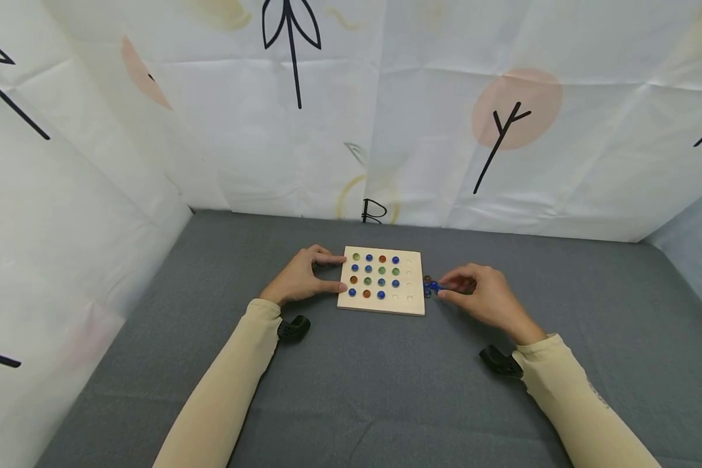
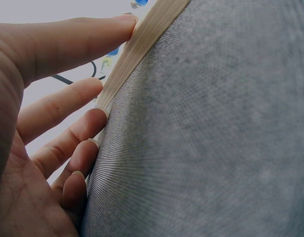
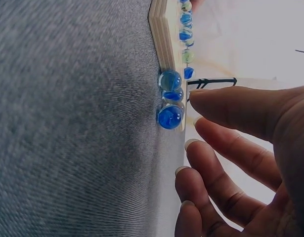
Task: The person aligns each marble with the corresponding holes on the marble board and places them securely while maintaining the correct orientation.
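A light wooden board (image 1: 380,307) with rows of small hollows lies flat on the grey cloth. Blue, green and amber glass marbles (image 1: 381,282) fill most hollows. My left hand (image 1: 299,276) touches the board's left side, thumb toward the near corner and index finger toward the far one; its thumb tip meets the wooden edge in the left wrist view. Beside the right edge, several loose marbles (image 3: 170,117), mostly blue, sit clustered against the wood. My right hand (image 1: 482,294) reaches to them, thumb and index fingertips close by, with a gap and no marble between them.
Bare hollows (image 1: 409,273) show in the board's right column and near its front right corner. Grey cloth (image 1: 351,377) covers the table. Behind it hangs a white printed sheet (image 1: 421,162). A dark wrist device (image 1: 294,329) hangs beside each sleeve.
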### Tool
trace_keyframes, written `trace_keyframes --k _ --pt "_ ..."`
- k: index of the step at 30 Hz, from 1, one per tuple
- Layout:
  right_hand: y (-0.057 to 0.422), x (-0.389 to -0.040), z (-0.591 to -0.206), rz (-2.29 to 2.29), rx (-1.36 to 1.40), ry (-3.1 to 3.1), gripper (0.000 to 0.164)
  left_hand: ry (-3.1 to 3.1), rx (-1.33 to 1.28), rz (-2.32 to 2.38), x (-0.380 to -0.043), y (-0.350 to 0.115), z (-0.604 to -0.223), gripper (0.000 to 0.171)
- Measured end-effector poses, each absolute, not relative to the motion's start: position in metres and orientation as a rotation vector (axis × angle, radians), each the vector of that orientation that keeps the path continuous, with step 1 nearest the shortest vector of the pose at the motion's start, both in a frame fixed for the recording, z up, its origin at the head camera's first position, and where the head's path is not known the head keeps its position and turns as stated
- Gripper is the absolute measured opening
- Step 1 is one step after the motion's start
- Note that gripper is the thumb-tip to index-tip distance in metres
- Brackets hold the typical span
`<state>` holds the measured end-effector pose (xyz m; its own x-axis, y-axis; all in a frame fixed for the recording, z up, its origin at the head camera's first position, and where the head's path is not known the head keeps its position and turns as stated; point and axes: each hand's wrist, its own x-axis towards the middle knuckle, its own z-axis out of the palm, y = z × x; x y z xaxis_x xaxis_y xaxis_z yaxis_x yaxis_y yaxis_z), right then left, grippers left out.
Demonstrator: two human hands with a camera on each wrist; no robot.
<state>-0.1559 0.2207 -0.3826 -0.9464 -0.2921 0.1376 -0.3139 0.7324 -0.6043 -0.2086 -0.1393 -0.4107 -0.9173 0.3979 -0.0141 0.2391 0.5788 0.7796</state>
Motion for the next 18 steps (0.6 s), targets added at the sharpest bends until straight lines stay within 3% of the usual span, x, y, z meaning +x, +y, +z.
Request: trace_keyframes --k 18 --pt "0.2187 -0.1565 -0.3901 1.028 0.485 -2.949 0.018 2.621 0.544 1.255 -0.209 -0.1389 -0.4104 0.06"
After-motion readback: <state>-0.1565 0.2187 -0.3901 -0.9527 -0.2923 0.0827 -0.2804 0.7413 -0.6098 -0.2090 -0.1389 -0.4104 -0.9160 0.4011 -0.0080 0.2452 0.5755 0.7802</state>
